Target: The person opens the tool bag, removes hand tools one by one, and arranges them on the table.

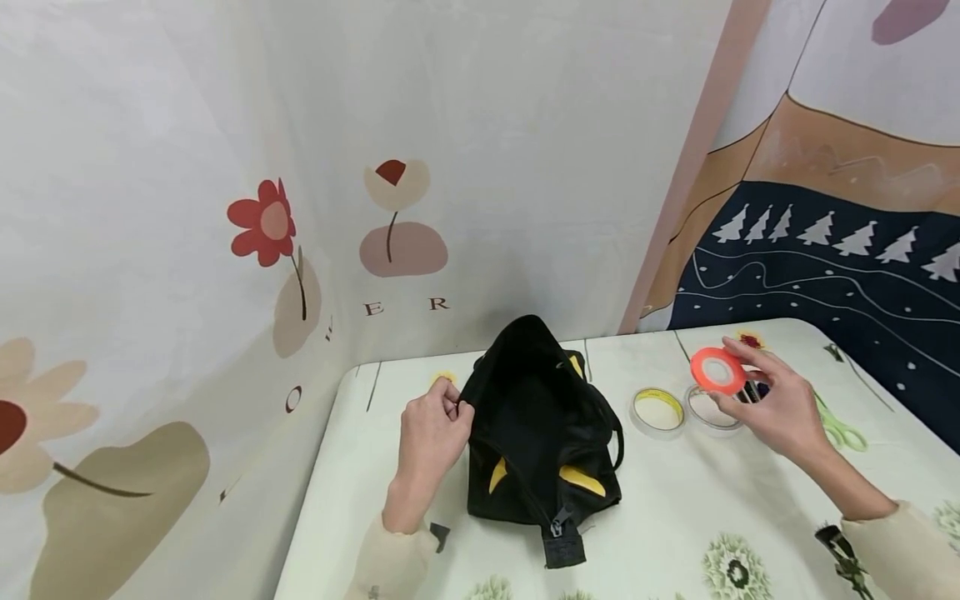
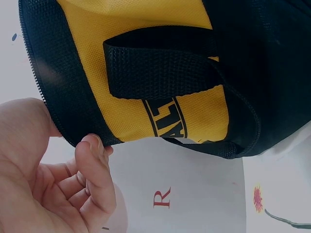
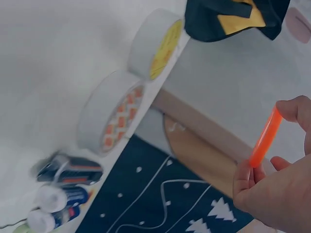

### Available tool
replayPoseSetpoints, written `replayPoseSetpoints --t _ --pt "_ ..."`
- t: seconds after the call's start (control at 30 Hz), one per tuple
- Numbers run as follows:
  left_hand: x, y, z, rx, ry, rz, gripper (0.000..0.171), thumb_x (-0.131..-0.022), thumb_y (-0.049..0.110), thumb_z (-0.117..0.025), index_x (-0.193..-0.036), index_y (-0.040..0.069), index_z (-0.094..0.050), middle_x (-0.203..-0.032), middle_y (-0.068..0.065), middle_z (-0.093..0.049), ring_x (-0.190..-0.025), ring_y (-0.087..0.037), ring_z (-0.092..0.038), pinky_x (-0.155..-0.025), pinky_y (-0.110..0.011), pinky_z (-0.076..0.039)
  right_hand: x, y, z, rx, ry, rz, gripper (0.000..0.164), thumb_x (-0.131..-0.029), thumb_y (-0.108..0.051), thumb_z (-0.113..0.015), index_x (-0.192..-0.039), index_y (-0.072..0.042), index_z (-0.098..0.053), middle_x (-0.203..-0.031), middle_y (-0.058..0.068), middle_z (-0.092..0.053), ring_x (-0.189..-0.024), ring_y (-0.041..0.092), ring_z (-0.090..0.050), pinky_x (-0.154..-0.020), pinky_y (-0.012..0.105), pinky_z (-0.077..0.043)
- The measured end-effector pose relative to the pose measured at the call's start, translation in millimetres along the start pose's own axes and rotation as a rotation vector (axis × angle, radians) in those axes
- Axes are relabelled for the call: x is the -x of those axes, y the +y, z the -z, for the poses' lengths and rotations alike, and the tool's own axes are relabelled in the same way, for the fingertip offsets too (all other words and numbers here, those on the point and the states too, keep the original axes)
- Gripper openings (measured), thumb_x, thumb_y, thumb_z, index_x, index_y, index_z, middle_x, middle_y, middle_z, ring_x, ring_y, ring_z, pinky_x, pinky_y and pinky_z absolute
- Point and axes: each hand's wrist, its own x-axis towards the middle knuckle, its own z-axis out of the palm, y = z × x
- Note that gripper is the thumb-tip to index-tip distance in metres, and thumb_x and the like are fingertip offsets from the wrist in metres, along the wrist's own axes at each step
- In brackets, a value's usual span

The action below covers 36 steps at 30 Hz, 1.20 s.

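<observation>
A black and yellow tool bag (image 1: 525,467) stands unzipped on the table, its dark mouth facing up. My left hand (image 1: 433,429) pinches the left edge of that mouth. Close up in the left wrist view, the fingers hold the zipper edge of the bag (image 2: 160,73), below a black strap loop. On the other side, my right hand (image 1: 783,408) holds a thin orange roll of tape (image 1: 717,371) between thumb and fingers, above the table. The right wrist view catches this orange roll (image 3: 266,138) edge-on. The inside of the bag is too dark to make out.
Two wide tape rolls, one with a yellow core (image 1: 658,411) and one partly hidden clear one (image 1: 708,410), lie right of the bag. Green scissors (image 1: 842,429) lie farther right. Small white-capped bottles (image 3: 56,206) and a dark object (image 3: 70,170) are nearby.
</observation>
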Motion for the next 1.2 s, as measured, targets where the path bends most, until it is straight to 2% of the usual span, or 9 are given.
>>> replayPoseSetpoints --t 0.13,0.23,0.43,0.63,0.77,0.9,1.0,1.13,1.2 --pt "0.2 0.2 -0.3 0.0 -0.004 0.002 0.011 -0.094 0.004 -0.07 -0.087 0.01 -0.063 -0.067 0.004 -0.055 -0.061 -0.014 -0.054 -0.065 -0.033 -0.048 0.9 11.4 4.9 0.019 0.012 -0.034 0.083 -0.079 0.005 -0.092 -0.155 0.001 -0.06 -0.142 0.031 -0.064 -0.106 0.004 -0.064 -0.082 -0.003 -0.036" --pt "-0.2 0.6 -0.5 0.003 -0.01 0.009 0.011 -0.094 0.005 -0.07 -0.087 0.01 -0.064 -0.067 0.004 -0.055 -0.062 -0.014 -0.054 -0.066 -0.033 -0.048 0.5 21.1 9.9 0.029 0.024 -0.052 0.083 -0.08 0.004 -0.092 -0.156 0.0 -0.059 -0.142 0.031 -0.063 -0.105 -0.022 -0.046 -0.085 -0.005 -0.032" --pt "-0.4 0.7 -0.3 0.0 -0.01 0.009 0.011 -0.094 0.005 -0.069 -0.087 0.01 -0.063 -0.067 0.004 -0.054 -0.062 -0.014 -0.053 -0.066 -0.033 -0.048 1.2 41.1 19.3 0.02 0.046 -0.075 0.082 -0.082 0.005 -0.091 -0.157 0.002 -0.058 -0.136 0.02 -0.065 -0.103 -0.03 -0.037 -0.083 -0.004 -0.035" --pt "0.1 0.3 -0.2 -0.001 -0.006 0.002 0.011 -0.093 0.004 -0.068 -0.086 0.01 -0.062 -0.066 0.005 -0.053 -0.061 -0.013 -0.053 -0.065 -0.033 -0.048 5.7 55.5 28.2 0.047 0.055 -0.111 0.082 -0.083 0.0 -0.091 -0.158 -0.001 -0.057 -0.128 -0.039 -0.048 -0.1 -0.031 -0.039 -0.074 0.0 -0.038" --pt "0.2 -0.2 -0.4 -0.005 -0.005 0.003 0.012 -0.093 0.004 -0.069 -0.086 0.01 -0.062 -0.066 0.005 -0.053 -0.061 -0.013 -0.053 -0.065 -0.033 -0.047 8.2 68.4 34.3 0.061 0.068 -0.128 0.082 -0.084 -0.001 -0.09 -0.159 -0.001 -0.056 -0.121 -0.051 -0.036 -0.099 -0.031 -0.039 -0.073 0.001 -0.037" --pt "0.2 -0.8 -0.9 -0.008 -0.004 0.002 0.011 -0.094 0.004 -0.069 -0.086 0.01 -0.063 -0.067 0.004 -0.054 -0.061 -0.014 -0.053 -0.064 -0.032 -0.047 11.2 82.8 39.5 0.124 0.074 -0.148 0.083 -0.085 -0.001 -0.09 -0.16 0.0 -0.054 -0.139 -0.007 -0.069 -0.097 -0.029 -0.036 -0.074 0.002 -0.035" --pt "0.2 -1.2 -1.2 -0.007 -0.006 0.003 0.011 -0.094 0.004 -0.07 -0.087 0.009 -0.063 -0.067 0.004 -0.054 -0.061 -0.014 -0.053 -0.064 -0.032 -0.047 12.8 92.6 42.5 0.19 0.082 -0.173 0.083 -0.085 0.0 -0.089 -0.16 0.002 -0.052 -0.144 0.037 -0.062 -0.094 -0.011 -0.049 -0.076 0.013 -0.036" --pt "0.5 -1.5 -1.8 -0.002 -0.009 0.009 0.011 -0.094 0.004 -0.07 -0.087 0.009 -0.064 -0.067 0.004 -0.055 -0.061 -0.013 -0.054 -0.064 -0.032 -0.047 13.6 104.8 46.1 0.231 0.091 -0.213 0.083 -0.087 0.004 -0.086 -0.16 0.007 -0.047 -0.143 0.043 -0.058 -0.103 0.045 -0.064 -0.092 0.038 -0.043" --pt "0.5 -1.6 -1.9 -0.001 -0.008 0.009 0.011 -0.094 0.004 -0.071 -0.088 0.009 -0.064 -0.066 0.004 -0.055 -0.061 -0.013 -0.054 -0.064 -0.032 -0.047 13.6 110.8 48.5 0.24 0.094 -0.243 0.083 -0.089 0.004 -0.084 -0.162 0.008 -0.045 -0.144 0.044 -0.056 -0.113 0.057 -0.06 -0.099 0.051 -0.043"
